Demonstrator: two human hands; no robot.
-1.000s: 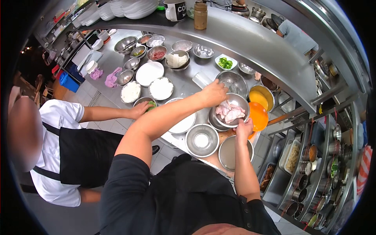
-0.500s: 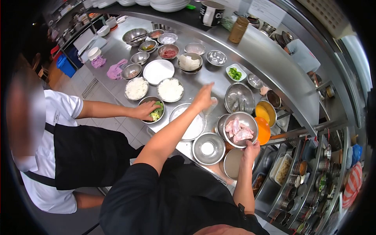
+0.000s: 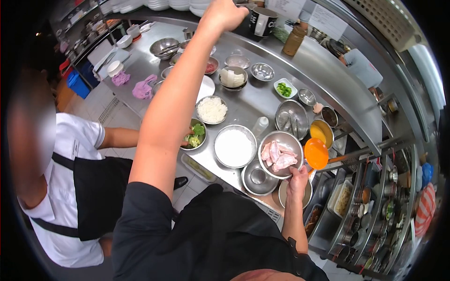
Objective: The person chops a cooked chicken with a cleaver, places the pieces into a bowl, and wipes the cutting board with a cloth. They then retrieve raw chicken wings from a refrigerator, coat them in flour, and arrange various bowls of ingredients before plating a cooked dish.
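My left hand [image 3: 225,16] reaches up over the far shelf, close to a black-and-white mug [image 3: 263,22]. Its fingers are curled near a small metallic piece at the top edge; I cannot make out what they hold. My right hand [image 3: 298,181] grips the rim of a steel bowl [image 3: 266,167] that holds raw chicken pieces [image 3: 283,158]. This bowl is above other steel bowls, beside an orange bowl [image 3: 316,153]. To its left is a wide bowl of white powder [image 3: 235,146], with a clear bottle [image 3: 260,124] behind it.
A co-worker in a white shirt stands at left, one hand at a bowl of green vegetables [image 3: 194,136]. A bowl of white shreds [image 3: 212,110], a dish of chopped greens [image 3: 284,88] and a brown jar [image 3: 295,40] are around. Racks with pans are at right.
My left hand has gone from above the table up to the far shelf. My right hand still grips the bowl of chicken, which sits slightly more to the left in view.
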